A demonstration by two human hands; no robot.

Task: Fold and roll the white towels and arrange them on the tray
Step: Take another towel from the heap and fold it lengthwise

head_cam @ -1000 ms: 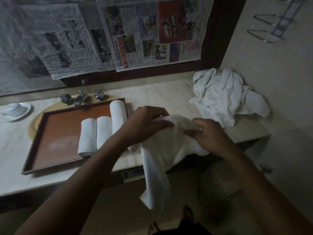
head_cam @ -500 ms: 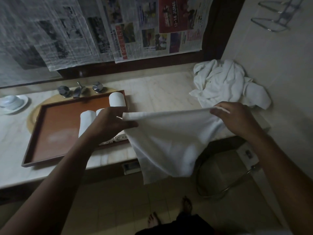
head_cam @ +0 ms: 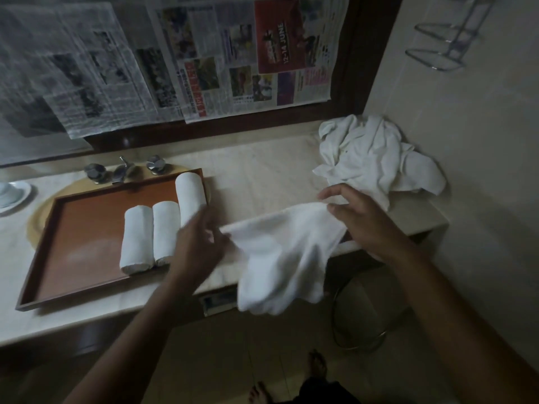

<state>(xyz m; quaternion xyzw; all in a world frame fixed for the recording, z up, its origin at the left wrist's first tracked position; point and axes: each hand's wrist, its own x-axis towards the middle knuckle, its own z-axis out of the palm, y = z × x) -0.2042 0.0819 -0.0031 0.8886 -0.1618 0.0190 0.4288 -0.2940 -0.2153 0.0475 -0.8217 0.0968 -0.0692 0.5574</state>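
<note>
Pinching, blur permitting, your left hand [head_cam: 201,243] holds the towel [head_cam: 285,252] by its left corner; whether your right hand [head_cam: 370,225] grips the right corner cannot be told. Its long axis runs hand to hand across the counter [head_cam: 262,176] edge, with the tray [head_cam: 87,225] nearer your left.

pale marble worktop [head_cam: 262,176]: brown tray [head_cam: 87,243] at nine o'clock, crumpled towel heap [head_cam: 370,158] at two o'clock, a loose towel [head_cam: 285,243] draped over the near edge, a saucer [head_cam: 17,193] far out at nine.
</note>
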